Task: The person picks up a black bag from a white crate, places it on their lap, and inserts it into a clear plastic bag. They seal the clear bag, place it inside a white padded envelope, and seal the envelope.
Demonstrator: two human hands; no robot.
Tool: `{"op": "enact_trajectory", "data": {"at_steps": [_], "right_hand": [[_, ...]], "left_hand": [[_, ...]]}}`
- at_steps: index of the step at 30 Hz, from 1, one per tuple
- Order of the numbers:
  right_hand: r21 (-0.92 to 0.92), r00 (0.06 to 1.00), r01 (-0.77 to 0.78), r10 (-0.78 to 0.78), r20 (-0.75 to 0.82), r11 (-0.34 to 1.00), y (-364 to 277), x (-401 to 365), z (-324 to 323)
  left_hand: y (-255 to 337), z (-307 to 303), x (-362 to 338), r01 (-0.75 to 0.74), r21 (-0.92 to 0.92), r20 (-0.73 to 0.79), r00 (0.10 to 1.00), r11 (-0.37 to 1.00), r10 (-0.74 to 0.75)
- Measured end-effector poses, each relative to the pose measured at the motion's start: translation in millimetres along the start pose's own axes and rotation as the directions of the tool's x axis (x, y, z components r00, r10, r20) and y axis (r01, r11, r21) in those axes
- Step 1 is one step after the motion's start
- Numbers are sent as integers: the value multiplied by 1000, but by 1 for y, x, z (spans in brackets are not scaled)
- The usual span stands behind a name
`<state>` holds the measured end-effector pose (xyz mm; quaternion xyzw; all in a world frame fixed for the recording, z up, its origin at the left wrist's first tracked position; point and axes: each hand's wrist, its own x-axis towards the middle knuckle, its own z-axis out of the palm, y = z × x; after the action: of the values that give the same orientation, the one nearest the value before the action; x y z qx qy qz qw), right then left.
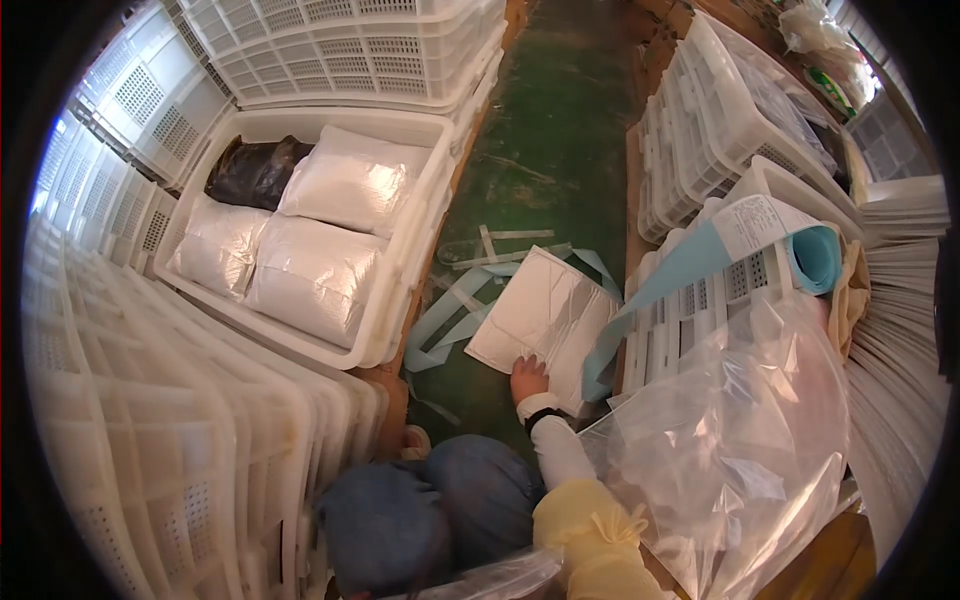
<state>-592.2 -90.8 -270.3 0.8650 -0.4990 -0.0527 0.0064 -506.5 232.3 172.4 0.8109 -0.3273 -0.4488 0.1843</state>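
Observation:
My right hand point(530, 379), in a white cuff and yellow sleeve with a dark band at the wrist, grips the near edge of a flat white bag point(545, 310). The bag is creased, slightly shiny and lies slanted over the green floor. Pale blue strips point(440, 330) and clear tape-like scraps point(490, 250) lie around and partly under it. A long light blue label strip point(690, 258) hangs from a roll point(815, 258) down beside the bag's right side. My left hand is not in view.
On the left, a white crate point(400, 300) holds several filled white bags and a dark one point(255, 172). Stacked white crates point(690, 130) line both sides of the green floor point(560, 110). Clear plastic sheeting point(730, 450) covers the right front. My bent knees point(430, 510) are below.

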Motion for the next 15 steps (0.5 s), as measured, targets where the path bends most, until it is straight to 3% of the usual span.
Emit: {"op": "enact_trajectory", "data": {"at_steps": [1, 4, 5, 7, 9, 11, 14, 15], "right_hand": [[-31, 990, 62, -66, -124, 998, 7, 0, -5], [314, 992, 104, -77, -96, 944, 23, 7, -42], [471, 999, 0, 25, -48, 882, 25, 1, -91], [555, 956, -6, 168, -240, 832, 31, -16, -172], [693, 899, 269, 86, -431, 669, 52, -42, -245], [851, 935, 320, 6, -354, 417, 68, -78, -298], [919, 935, 343, -169, -313, 195, 83, -135, -386], [840, 878, 465, -261, -400, 279, 89, -151, -411]], "left_hand": [[1, -1, 0, 3, 0, 7, 1000, 1000, -3], [5, -1, -3, -20, -1, 20, 1000, 1000, 20], [5, -1, -3, -33, -10, 28, 999, 999, 33], [8, -2, -4, -55, -24, 46, 997, 998, 56], [13, -3, -6, -75, -28, 64, 995, 997, 76], [15, -1, -13, -135, 10, 65, 989, 991, 134], [16, 3, -13, -307, 171, 34, 952, 936, 306], [17, 1, -13, -322, 226, 2, 944, 919, 331]]}}
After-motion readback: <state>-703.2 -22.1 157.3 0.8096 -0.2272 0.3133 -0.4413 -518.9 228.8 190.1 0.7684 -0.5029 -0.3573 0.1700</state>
